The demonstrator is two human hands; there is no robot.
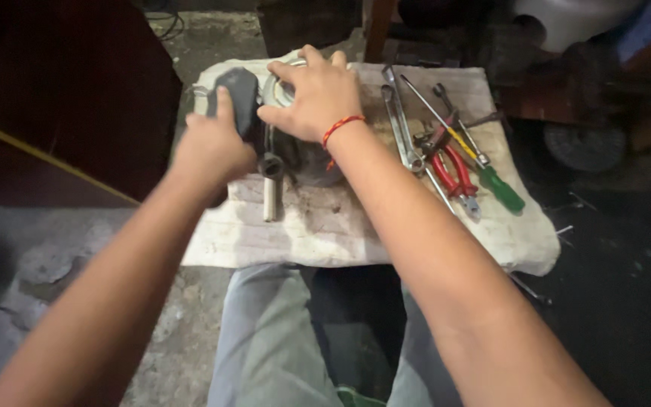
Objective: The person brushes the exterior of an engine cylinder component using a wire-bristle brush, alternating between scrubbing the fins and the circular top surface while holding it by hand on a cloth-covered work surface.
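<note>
Nearest, the left hand [212, 147] is clenched around a dark housing [239, 94] at the part's side. Just beyond, the right hand [318, 94] lies spread, fingers curled over the grey metal casting [303, 154] on the white cloth [356, 226]. It looks heavy, rigid, perhaps greasy; the rim and housing offer the firmest hold. Spanners [401, 124] and red pliers [453, 173] lie to the right.

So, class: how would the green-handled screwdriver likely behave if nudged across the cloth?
The green-handled screwdriver looks stiff, so it should slide whole. Its rounded handle might roll, though the rough white cloth probably checks that. It may bump the red-handled pliers beside it.
</note>
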